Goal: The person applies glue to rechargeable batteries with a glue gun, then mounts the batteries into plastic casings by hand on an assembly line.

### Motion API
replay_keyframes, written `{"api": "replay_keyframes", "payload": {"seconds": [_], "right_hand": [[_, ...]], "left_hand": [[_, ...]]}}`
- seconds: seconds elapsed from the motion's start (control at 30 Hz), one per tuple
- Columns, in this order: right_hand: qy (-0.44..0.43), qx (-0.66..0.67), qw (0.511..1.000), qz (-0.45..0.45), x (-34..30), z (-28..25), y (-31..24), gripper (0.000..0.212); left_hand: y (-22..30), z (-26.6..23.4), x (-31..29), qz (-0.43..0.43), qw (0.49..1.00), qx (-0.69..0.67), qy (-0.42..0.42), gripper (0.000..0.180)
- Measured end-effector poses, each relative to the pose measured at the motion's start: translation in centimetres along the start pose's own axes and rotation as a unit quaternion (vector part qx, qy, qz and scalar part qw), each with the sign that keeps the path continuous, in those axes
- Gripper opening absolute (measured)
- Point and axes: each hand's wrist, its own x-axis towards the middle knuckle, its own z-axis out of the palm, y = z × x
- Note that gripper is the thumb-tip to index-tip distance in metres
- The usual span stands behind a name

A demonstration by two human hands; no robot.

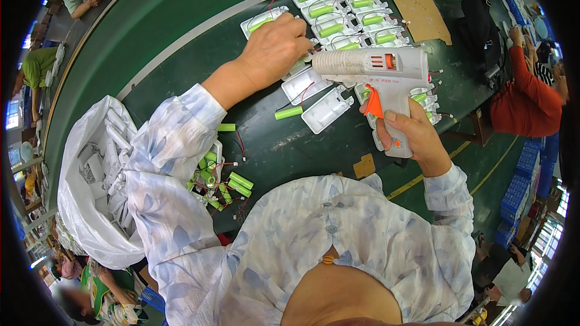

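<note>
In my right hand is a white hot glue gun with an orange trigger, its fingers wrapped round the handle and its nozzle end pointing left. My left hand is closed over the row of white plastic housings, beside the gun's front end. Its fingertips and whatever they pinch are hidden. Just past it lies a housing with a green cylindrical battery in it. Below are two white housings without batteries, one lying clear of the gun, and a loose green battery with a wire.
Rows of housings with green batteries cover the table's far side, near brown cardboard. A white bag of white plastic parts stands at left. Loose batteries with wires lie beside my left arm. A black bag and co-workers are around the table.
</note>
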Motion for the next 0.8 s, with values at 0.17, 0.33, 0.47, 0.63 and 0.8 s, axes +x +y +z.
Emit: {"api": "replay_keyframes", "payload": {"seconds": [0.17,0.33,0.47,0.63,0.8], "right_hand": [[0.025,0.022,0.999,-0.003,0.6,0.7,-0.3,0.033],[0.041,0.019,0.999,-0.019,1.5,0.9,-0.4,0.036],[0.031,0.016,0.999,-0.003,1.6,0.7,-0.2,0.034],[0.043,0.011,0.999,-0.011,0.9,1.5,-0.9,0.032],[0.012,0.017,1.0,0.013,0.3,0.3,-0.4,0.021]], "left_hand": [[1.2,-3.3,-2.0,-0.141,0.986,-0.085,-0.012,0.012],[5.1,-4.6,-5.2,-0.173,0.963,-0.145,-0.15,0.029],[6.4,-3.5,-6.3,-0.178,0.966,-0.114,-0.149,0.031],[6.6,-3.6,-7.3,-0.194,0.962,-0.103,-0.161,0.029],[6.3,-3.3,-7.6,-0.176,0.957,-0.118,-0.2,0.028]]}}
